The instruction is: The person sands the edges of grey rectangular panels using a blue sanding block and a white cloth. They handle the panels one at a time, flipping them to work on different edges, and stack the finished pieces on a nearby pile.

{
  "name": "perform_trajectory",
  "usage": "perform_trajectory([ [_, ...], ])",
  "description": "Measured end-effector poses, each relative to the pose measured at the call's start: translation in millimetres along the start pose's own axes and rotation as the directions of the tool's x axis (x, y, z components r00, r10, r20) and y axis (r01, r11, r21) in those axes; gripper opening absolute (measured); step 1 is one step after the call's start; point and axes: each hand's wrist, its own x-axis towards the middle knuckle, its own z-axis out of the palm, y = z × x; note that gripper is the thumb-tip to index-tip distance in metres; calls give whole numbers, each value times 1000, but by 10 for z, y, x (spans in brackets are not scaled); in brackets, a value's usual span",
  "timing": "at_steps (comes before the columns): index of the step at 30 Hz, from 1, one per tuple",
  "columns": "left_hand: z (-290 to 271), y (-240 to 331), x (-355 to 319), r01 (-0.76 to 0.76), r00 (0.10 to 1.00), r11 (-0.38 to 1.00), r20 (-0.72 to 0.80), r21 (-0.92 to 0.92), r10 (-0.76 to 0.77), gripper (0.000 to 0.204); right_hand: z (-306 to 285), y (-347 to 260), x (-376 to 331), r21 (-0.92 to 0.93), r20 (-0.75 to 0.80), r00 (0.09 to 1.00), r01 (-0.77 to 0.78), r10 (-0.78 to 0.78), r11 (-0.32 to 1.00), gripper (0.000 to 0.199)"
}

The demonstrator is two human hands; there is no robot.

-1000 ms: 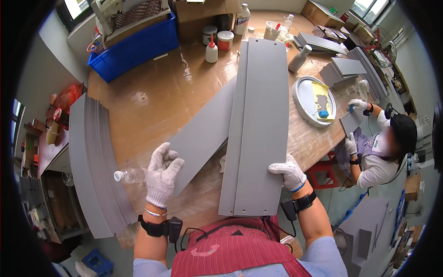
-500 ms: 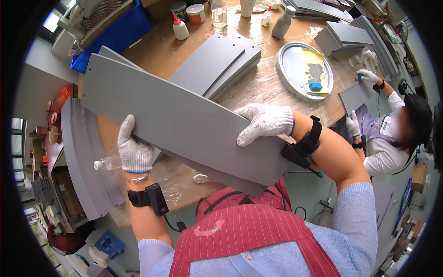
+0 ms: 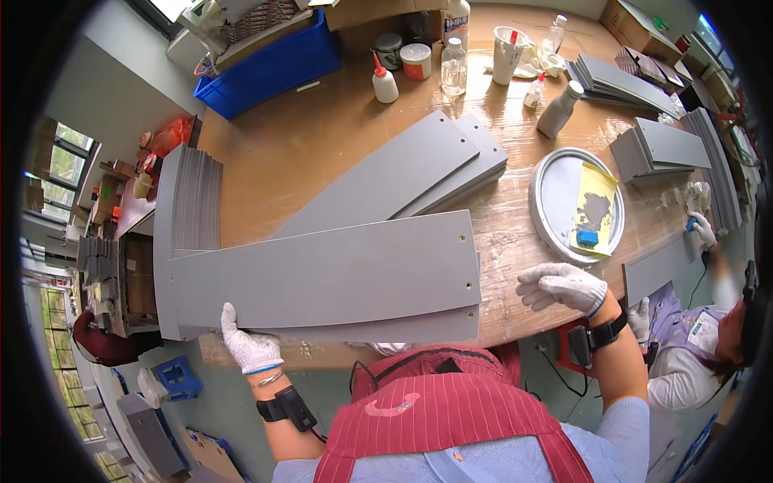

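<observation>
A long grey panel (image 3: 322, 270) with small holes near its ends lies crosswise in front of me. A second grey panel (image 3: 435, 322) shows from under its near edge. My left hand (image 3: 251, 344), in a white knit glove, grips the near edge toward the left end. Its thumb rests on top, and the fingers are partly hidden below. Off the right end, touching no panel, is my gloved right hand (image 3: 564, 288), holding nothing, with fingers stretched out and partly apart. Beyond the long panel lies a stack of similar grey panels (image 3: 386, 173).
A round lid (image 3: 547, 217) holds a yellow sheet and blue sponge (image 3: 587, 238). Tall panel stacks stand at left (image 3: 189, 201) and right (image 3: 656, 149). Bottles (image 3: 560, 109) and a blue bin (image 3: 274, 68) sit at the back. A co-worker (image 3: 684, 346) handles a panel at right.
The long panel has swung from a steep slant, lifted in both hands, to nearly level across the table. My right hand has let go and moved right; my left stays at the near edge.
</observation>
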Motion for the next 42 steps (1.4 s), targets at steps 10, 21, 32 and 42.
perform_trajectory([
  [10,91,-535,79,6,987,985,-159,-173,-34,38,987,-10,1205,262,220,960,112,-172,958,95],
  [21,431,-1046,111,217,976,933,63,-286,-208,34,1101,-562,1756,459,-187,970,228,-157,859,38],
  [32,56,-829,-6,625,744,735,81,263,-663,29,1100,-518,1938,484,-250,964,206,-91,851,34],
  [42,-554,359,565,-99,965,510,-42,854,259,25,1299,-438,2003,523,-348,934,260,-75,811,37],
])
